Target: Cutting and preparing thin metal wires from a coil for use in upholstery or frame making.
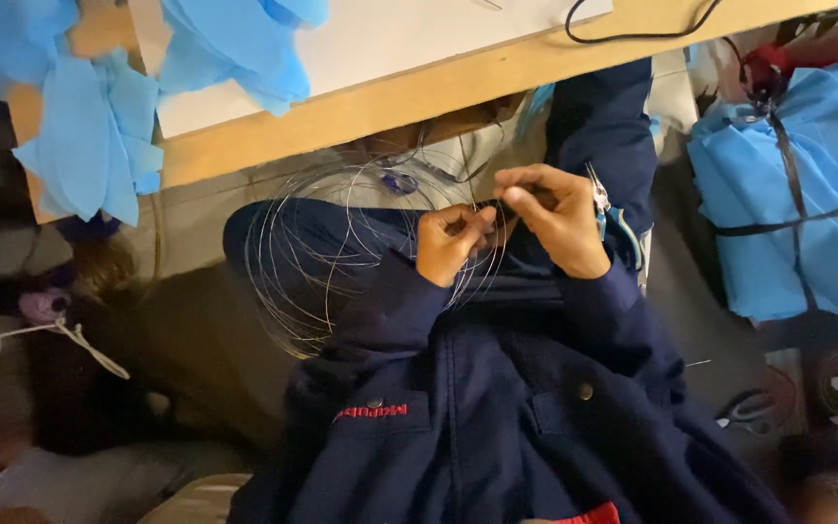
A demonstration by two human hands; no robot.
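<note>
Both my hands meet over my lap, above my dark blue jacket. My left hand (448, 243) pinches a strand of a coil of thin silver wire (341, 252), whose loose loops spread to the left over my knee. My right hand (557, 215) grips the same wire just right of the left hand, fingertips almost touching. A pair of pliers with light blue handles (615, 219) shows behind my right hand, beside the palm; whether the hand holds it is unclear.
A wooden table edge (419, 92) with a white board and blue fabric pieces (99, 136) lies ahead. A tied bundle of blue fabric (792, 213) sits at right. Scissors (749, 409) lie on the floor at lower right. White cord (60, 335) at left.
</note>
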